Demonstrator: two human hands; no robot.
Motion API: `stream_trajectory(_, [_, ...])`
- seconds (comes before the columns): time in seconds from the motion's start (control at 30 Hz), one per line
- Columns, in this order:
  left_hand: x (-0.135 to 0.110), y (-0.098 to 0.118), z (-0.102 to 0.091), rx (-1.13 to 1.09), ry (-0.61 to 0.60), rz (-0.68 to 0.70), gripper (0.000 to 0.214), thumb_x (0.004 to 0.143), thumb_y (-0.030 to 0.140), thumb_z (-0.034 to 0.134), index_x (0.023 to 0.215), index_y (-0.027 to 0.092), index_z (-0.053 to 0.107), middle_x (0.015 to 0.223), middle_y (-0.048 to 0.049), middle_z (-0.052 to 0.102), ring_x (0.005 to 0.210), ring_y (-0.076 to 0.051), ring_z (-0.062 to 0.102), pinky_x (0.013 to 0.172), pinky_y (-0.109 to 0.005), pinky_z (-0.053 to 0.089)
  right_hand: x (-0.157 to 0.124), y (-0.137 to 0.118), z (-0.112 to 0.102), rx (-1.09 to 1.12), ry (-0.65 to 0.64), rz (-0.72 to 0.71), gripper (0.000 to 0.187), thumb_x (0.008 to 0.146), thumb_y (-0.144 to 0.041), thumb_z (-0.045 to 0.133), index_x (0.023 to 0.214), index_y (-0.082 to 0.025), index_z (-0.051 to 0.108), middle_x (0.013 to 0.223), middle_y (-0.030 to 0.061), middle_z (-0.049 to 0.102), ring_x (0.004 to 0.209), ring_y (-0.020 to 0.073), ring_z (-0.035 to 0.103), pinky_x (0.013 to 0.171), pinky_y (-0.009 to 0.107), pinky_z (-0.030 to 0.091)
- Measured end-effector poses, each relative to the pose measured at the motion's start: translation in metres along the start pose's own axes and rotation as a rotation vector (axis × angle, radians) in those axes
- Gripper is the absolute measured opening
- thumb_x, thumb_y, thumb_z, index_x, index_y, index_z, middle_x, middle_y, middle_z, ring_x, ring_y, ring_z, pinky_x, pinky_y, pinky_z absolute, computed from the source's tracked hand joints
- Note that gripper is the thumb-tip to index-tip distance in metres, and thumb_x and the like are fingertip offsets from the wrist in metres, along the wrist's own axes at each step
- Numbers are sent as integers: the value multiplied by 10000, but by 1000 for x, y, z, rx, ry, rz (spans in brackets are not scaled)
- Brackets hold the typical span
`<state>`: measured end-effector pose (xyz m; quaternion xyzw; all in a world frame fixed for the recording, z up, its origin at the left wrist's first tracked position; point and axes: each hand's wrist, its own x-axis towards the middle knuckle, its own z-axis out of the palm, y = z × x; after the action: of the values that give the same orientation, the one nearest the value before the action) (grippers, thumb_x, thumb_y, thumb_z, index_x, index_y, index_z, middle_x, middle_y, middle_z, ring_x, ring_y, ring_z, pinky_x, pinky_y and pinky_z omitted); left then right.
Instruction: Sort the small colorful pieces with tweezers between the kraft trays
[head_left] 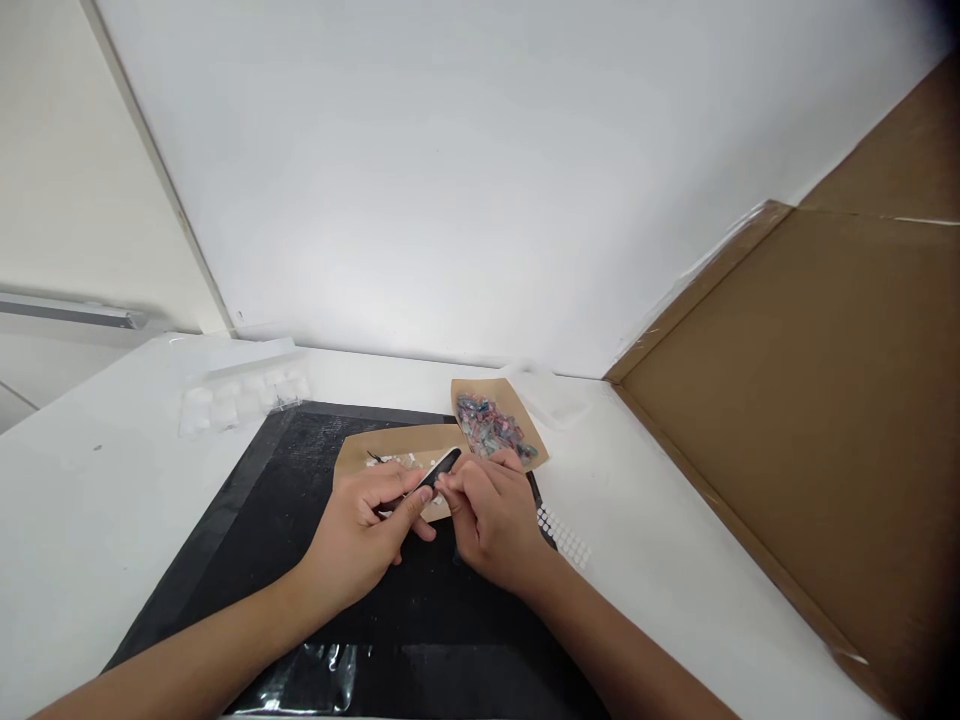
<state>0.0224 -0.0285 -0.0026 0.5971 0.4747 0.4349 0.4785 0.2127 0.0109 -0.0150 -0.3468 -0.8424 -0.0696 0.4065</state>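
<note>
A slim dark strip point(444, 466) with a white edge sits just below centre frame, pinched by the left hand point(367, 520). The right hand point(496, 515) has its fingertips bunched beside it; whether they hold anything, I cannot tell. Beneath lie brown paper point(356, 452) and a black mat point(232, 560).

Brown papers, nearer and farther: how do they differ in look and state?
The nearer paper bears small white pieces, while the farther paper bears a multicoloured heap. The left hand and right hand hide much of the nearer paper; most of the farther paper shows. Both are brown.
</note>
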Motion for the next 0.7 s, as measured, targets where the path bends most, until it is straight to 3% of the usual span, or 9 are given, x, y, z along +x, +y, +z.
stream_trajectory(0.13, [0,1,-1,24,1,36,347,948,429,645,1081,168,832,827,-71,697,580,-135,686,380,-165,508,0,-2,0,-23,66,61,249,1014,-154,525,794,-222,431,688,-22,582,607,135,510,687,363,286])
stream_trajectory(0.27, [1,2,-2,45,7,19,345,951,426,640,1073,169,834,851,-76,705,550,-122,667,372,-170,506,-1,-2,0,25,8,29,244,1015,-155,517,799,-224,426,674,-29,556,608,142,512,681,361,283])
stream_trajectory(0.7, [1,4,-3,97,10,73,320,975,418,629,1085,197,834,813,-69,702,668,-169,702,383,-169,511,-1,-2,1,60,23,60,239,1012,-167,532,798,-220,440,666,-29,562,607,138,524,697,362,286])
